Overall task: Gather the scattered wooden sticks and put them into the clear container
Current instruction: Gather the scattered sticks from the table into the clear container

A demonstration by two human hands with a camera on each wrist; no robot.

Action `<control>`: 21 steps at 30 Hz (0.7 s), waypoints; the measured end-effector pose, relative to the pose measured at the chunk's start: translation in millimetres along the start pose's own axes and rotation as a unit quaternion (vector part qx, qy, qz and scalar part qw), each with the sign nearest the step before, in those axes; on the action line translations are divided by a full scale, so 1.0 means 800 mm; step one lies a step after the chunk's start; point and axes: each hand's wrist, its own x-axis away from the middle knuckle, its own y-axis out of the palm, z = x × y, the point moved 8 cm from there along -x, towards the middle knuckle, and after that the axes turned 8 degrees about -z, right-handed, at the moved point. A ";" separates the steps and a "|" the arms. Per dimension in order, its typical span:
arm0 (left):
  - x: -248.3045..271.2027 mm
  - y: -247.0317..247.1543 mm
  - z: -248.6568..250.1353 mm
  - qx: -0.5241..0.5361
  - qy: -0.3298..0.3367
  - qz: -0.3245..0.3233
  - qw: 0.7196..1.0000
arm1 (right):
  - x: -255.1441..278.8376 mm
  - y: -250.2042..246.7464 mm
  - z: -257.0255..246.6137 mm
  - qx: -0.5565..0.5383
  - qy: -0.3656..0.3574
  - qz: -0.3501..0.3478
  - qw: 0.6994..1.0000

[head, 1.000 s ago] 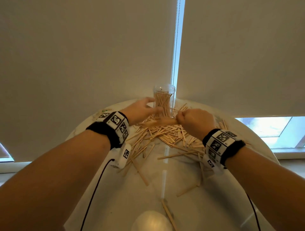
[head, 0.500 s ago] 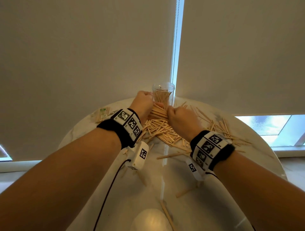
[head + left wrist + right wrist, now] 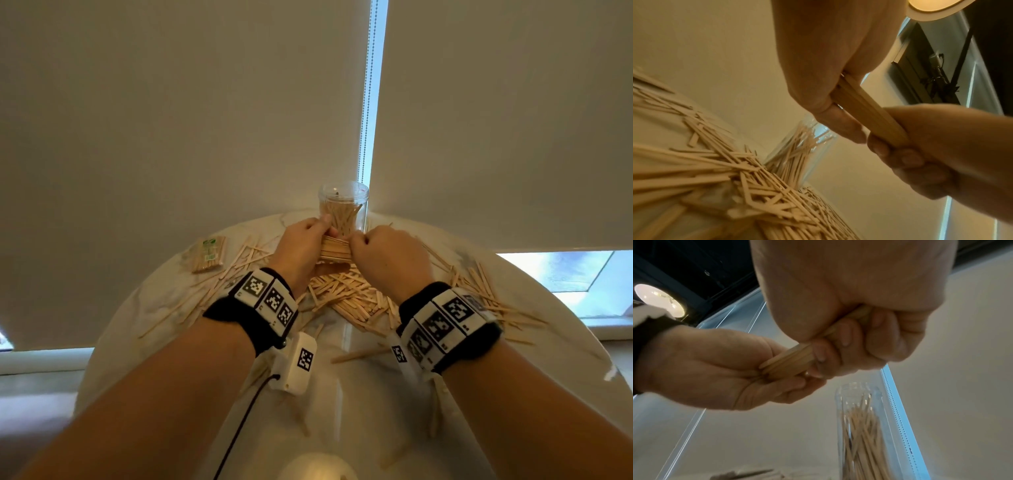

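Observation:
A bundle of flat wooden sticks is held level between both hands, just above the pile and in front of the clear container. My left hand grips the bundle's left end and my right hand grips its right end, fingers curled round it. The left wrist view shows the bundle between the two fists, with the container behind. In the right wrist view, the bundle sits above the container, which stands upright, partly filled with thin sticks. Several scattered sticks lie heaped below the hands.
The round white table stands against drawn window blinds, with a bead chain behind the container. A wrapped packet of sticks lies at the far left. Loose sticks spread to the table's right edge and near side.
My left hand left the container and joined the right on the sticks. Both hands drew together and raised the bundle off the pile, closer to the container.

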 end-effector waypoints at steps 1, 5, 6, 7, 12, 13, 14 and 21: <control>-0.003 0.000 0.000 -0.016 0.006 -0.002 1.000 | -0.005 -0.003 0.000 0.014 0.007 0.013 1.000; -0.022 -0.016 0.010 -0.099 0.073 0.016 0.992 | -0.024 -0.010 0.006 0.042 0.002 0.039 0.998; -0.026 -0.017 0.012 -0.100 0.091 0.018 0.991 | -0.030 -0.011 0.008 0.038 0.003 0.038 0.999; -0.027 -0.013 0.012 -0.097 0.106 0.015 0.990 | -0.035 -0.011 0.010 0.033 0.007 0.033 0.999; -0.029 -0.009 0.019 -0.115 0.185 0.064 0.974 | -0.045 -0.018 0.003 -0.046 -0.039 0.013 0.998; -0.030 -0.018 0.022 -0.124 0.194 0.095 0.968 | -0.042 -0.020 -0.001 -0.084 -0.058 0.002 0.995; -0.031 -0.028 0.023 -0.135 0.199 0.128 0.962 | -0.037 -0.022 -0.006 -0.105 -0.075 -0.002 0.992; -0.044 -0.027 0.013 -0.092 0.145 0.085 0.982 | -0.034 -0.003 -0.011 -0.041 -0.074 0.027 0.996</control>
